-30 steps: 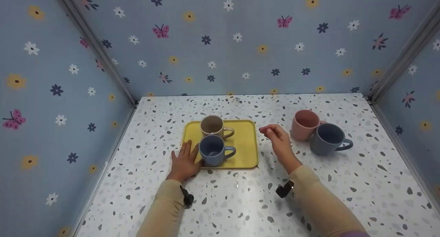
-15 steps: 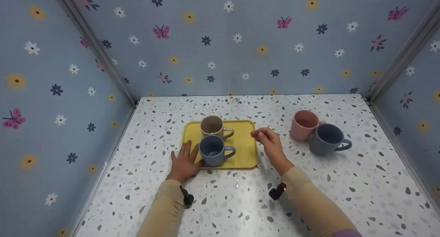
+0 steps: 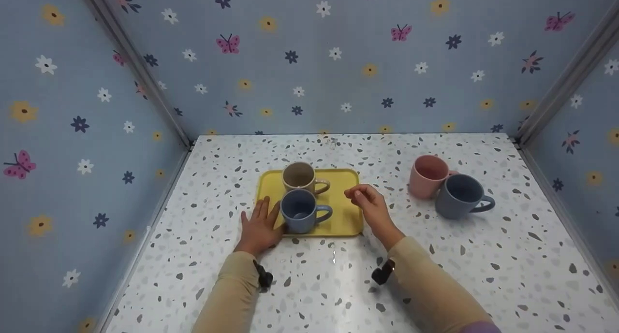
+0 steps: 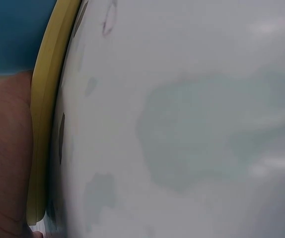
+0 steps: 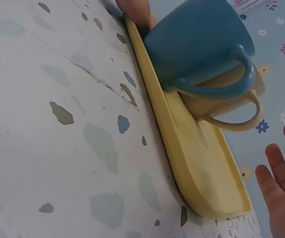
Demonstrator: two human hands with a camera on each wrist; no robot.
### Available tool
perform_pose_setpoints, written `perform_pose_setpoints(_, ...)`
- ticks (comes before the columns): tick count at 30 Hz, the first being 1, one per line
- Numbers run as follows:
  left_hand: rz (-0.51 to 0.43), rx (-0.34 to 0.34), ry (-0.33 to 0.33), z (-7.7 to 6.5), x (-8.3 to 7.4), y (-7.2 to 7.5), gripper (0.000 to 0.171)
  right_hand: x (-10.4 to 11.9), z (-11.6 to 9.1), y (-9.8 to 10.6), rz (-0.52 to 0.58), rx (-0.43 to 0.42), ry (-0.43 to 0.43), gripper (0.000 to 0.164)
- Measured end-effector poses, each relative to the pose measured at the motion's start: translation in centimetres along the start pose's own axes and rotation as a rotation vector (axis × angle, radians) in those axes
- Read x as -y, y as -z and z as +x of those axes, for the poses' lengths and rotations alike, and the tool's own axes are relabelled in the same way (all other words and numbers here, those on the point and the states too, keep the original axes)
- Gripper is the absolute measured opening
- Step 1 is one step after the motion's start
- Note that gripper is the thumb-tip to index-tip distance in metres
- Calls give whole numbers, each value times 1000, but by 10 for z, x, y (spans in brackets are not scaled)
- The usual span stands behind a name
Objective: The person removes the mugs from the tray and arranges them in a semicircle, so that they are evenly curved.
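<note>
A yellow tray (image 3: 344, 212) bears two upright mugs at its left side. The beige mug (image 3: 291, 178) is behind, and the light blue mug (image 3: 297, 222) is in front, both handles pointing right. My left hand (image 3: 259, 232) rests with spread fingers over the tray's left edge, its thumb right at the light blue mug's base. In the left wrist view that hand (image 4: 6, 153) lies against the tray's rim (image 4: 45, 99). Over the tray's right edge hovers my right hand (image 3: 375, 208), holding nothing. Its loose, partly extended fingers (image 5: 281, 166) show in the right wrist view.
To the right on the speckled table (image 3: 333, 284) stand a pink mug (image 3: 425, 184) and a dark grey-blue mug (image 3: 457, 202), side by side. Patterned wall panels (image 3: 309, 72) enclose the back and both sides.
My right hand has moved left from the table beside the tray to over its right edge. The left hand and all the mugs have stayed put.
</note>
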State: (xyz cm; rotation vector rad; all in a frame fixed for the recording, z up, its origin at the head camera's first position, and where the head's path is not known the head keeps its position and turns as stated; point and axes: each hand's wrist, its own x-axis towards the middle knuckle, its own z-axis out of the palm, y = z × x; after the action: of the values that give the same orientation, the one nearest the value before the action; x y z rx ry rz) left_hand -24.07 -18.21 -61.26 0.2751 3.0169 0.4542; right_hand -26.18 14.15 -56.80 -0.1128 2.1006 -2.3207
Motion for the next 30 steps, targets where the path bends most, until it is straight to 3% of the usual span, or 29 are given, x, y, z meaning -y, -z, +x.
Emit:
perform_pose_setpoints(12,23,15,10,0,-2,4,73,-7,-1,-17,-35,40,3,19)
perform_pose_setpoints(23,15,39,31,-1,-2,4,74,-14,-4,-33,-46,95,-53,30)
perform_pose_setpoints(30,10,24,9,0,0,2,73,-18,-7,-42,-30,167,-13,36)
